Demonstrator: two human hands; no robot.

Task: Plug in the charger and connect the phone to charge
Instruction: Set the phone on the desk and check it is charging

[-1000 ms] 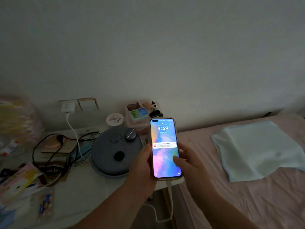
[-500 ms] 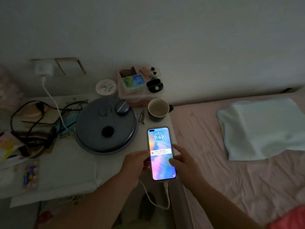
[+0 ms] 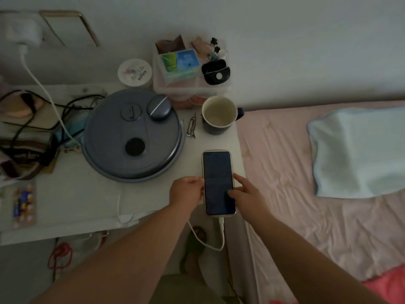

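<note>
Phone (image 3: 218, 183), cable (image 3: 221, 233) attached, was pinched at its edges by left hand (image 3: 187, 190) & right hand (image 3: 246, 194); release onto table (image 3: 87, 198) judged next.

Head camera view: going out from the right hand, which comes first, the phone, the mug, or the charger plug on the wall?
1. Phone: touching the right hand, at the table's near right corner.
2. Mug: farther back, by the bed edge.
3. Charger plug: farthest, on the wall at far left.

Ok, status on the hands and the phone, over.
Left hand and right hand both grip the phone at the table's right edge. Screen dark, white cable plugged in below. Mug behind, clear.
</note>
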